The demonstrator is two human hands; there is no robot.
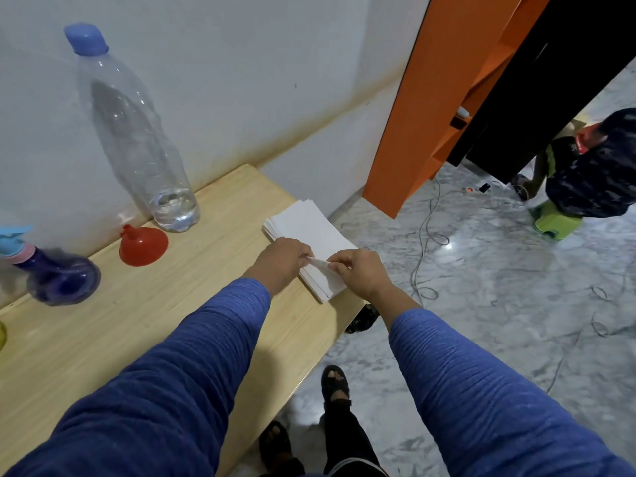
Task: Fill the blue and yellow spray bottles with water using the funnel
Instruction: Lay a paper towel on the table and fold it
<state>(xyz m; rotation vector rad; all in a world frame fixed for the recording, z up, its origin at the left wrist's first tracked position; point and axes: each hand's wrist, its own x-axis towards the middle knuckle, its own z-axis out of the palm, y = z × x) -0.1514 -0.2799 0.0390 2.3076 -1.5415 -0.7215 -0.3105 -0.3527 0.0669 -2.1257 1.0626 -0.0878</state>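
A blue spray bottle (56, 275) with a light blue trigger head stands at the table's left edge. Only a sliver of a yellow bottle (2, 335) shows at the frame's left border. A red funnel (144, 245) lies mouth-down near the wall. Behind it stands a tall clear water bottle (137, 132) with a blue cap and a little water at the bottom. At the table's right end lies a stack of white tissues (309, 235). My left hand (282, 261) and my right hand (358, 273) both pinch the lifted corner of the top tissue.
The wooden table (137, 339) runs along a white wall. An orange and black cabinet (447, 98) stands on the marble floor to the right, with loose cables (426, 235) nearby. A person sits on a green stool (554, 223) at the far right.
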